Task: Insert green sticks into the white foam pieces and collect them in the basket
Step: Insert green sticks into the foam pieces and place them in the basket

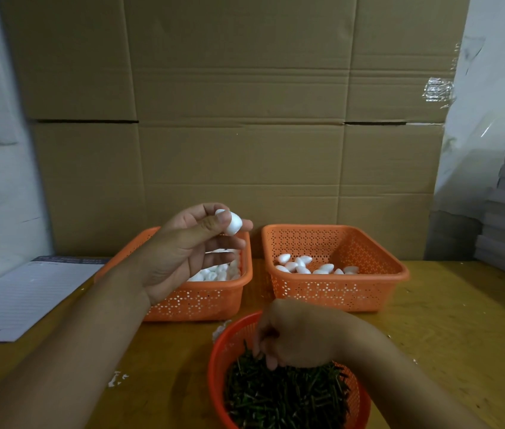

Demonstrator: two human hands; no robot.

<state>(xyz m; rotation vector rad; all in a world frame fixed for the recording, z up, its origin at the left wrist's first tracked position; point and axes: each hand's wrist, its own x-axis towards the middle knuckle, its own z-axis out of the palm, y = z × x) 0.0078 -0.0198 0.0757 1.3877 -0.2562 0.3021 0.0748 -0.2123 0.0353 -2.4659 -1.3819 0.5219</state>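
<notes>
**Foam egg raised in the left hand, right hand down among the sticks**

We saw a smooth, egg-shaped white foam piece (pixel 229 222) pinched between the thumb and fingertips of the left hand (pixel 183 252), which was raised palm-up above the left orange basket (pixel 214 300). The remaining fingers of that hand spread loosely outward beneath the piece. The forearm reached in diagonally from the lower left.

We noted that both rectangular baskets were made of perforated orange plastic with a small patterned lattice of holes. The left one held a heap of white foam pieces (pixel 217 274), partly hidden behind the hand. The right orange basket (pixel 338 289) stood just beside it and held a thinner scatter of similar pointed foam eggs (pixel 304 266) across its floor.

Nearer to us sat a round red mesh basket (pixel 220 360) filled with a dense tangle of thin, dark green sticks (pixel 285 394). The right hand (pixel 294 339) hung over it, knuckles up, fingers curled downward with their tips in the sticks; we could not tell whether it had gripped one.

All three stood on a yellowish wooden counter (pixel 446 335) dusted with white crumbs (pixel 116 379). A lined paper pad (pixel 25 298) lay at the left, and creased corrugated cardboard (pixel 239 119) rose behind.
</notes>
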